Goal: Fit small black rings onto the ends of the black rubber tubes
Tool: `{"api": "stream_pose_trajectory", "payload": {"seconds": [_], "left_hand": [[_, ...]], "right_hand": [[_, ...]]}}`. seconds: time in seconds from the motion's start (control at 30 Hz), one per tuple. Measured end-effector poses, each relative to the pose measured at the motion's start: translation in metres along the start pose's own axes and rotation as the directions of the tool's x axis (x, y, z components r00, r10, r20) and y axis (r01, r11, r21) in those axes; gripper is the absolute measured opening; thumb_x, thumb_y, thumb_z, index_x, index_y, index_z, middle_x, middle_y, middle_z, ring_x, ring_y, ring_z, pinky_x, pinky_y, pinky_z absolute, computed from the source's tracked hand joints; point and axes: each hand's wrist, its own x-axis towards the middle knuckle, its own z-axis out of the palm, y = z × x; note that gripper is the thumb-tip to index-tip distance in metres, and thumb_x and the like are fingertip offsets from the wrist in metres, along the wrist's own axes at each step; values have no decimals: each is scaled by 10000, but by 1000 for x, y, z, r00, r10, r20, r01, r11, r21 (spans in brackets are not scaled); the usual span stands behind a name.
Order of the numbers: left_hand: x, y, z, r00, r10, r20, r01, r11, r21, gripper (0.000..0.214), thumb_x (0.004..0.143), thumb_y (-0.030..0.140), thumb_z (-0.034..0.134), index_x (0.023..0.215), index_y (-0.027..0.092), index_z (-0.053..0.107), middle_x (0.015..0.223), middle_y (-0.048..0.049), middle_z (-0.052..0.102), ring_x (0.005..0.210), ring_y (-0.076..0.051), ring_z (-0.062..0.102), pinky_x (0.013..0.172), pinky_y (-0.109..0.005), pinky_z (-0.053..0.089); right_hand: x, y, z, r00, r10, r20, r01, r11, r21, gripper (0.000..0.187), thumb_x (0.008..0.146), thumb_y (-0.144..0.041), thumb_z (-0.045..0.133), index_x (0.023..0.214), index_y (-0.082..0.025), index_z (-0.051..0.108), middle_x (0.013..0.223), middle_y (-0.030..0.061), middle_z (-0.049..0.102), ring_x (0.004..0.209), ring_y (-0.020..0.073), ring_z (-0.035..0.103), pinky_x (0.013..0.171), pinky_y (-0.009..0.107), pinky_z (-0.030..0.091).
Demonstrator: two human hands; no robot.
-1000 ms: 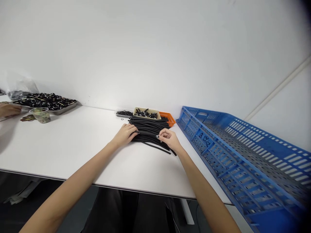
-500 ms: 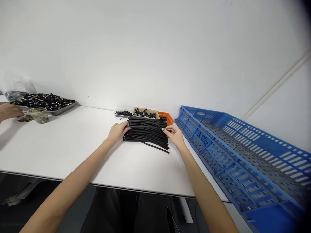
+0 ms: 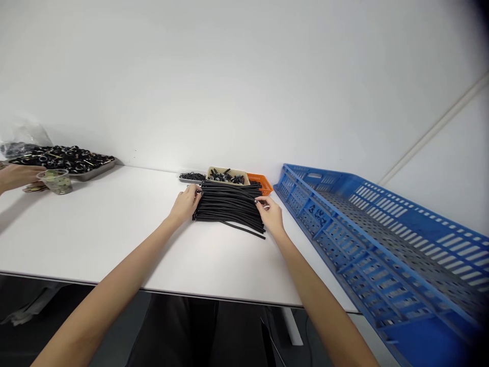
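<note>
A stack of thin black tubes point(image 3: 231, 206) lies side by side on the white table in front of me. One tube lies apart at the near edge, slanting to the right. At the stack's left end, my left hand point(image 3: 186, 203) has its thumb and fingers pinched at a tube's end. Across from it, my right hand point(image 3: 270, 213) pinches at the right ends, with the other fingers curled. The tube between them rests against the stack, so its exact outline is hard to separate.
Behind the stack stand a small grey tray of black rings point(image 3: 192, 177), a cream tray of black parts point(image 3: 228, 176) and an orange basket point(image 3: 263, 183). A long blue crate point(image 3: 324, 219) flanks the right. Far left, a co-worker's hand point(image 3: 19, 176) is beside a clear cup point(image 3: 57, 182) and a metal tray point(image 3: 89, 174).
The tube between my hands has come down against the stack, and my left hand has shifted slightly away from me. The co-worker's hand has moved to the cup's rim.
</note>
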Motion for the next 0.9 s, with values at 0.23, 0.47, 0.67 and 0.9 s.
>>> {"api": "stream_pose_trajectory", "payload": {"seconds": [0.23,0.47,0.67,0.9], "left_hand": [[-2,-2,2,997,30,-75,-35,997,-68,142,915,289,482,947,217,600,1050,-57,548,736,-145,598,770,-348,509],[-5,-1,-2,994,15,-110,-22,998,-58,105,876,265,530,911,215,615,987,-38,583,767,-160,596,764,-343,497],[-6,1,-2,990,71,-126,-75,997,-26,90,867,253,547,900,212,621,965,-43,587,811,-165,599,803,-339,501],[-8,2,-1,971,201,-129,-202,979,9,140,867,322,573,942,214,619,979,-58,584,961,-209,561,892,-385,461]], "right_hand": [[-1,1,-1,995,-91,-30,85,981,-174,151,775,-286,532,808,-218,663,883,69,692,834,249,583,817,409,471],[-3,-4,-2,990,-141,-15,135,970,-204,98,758,-224,536,762,-223,634,838,64,673,854,255,569,836,413,459],[-5,-9,-3,983,-186,-8,181,966,-187,92,778,-213,532,779,-218,623,864,69,668,889,259,571,848,415,456],[-10,-22,0,956,-294,-20,288,946,-147,100,812,-208,529,805,-216,628,842,55,659,864,240,577,818,392,470]]}}
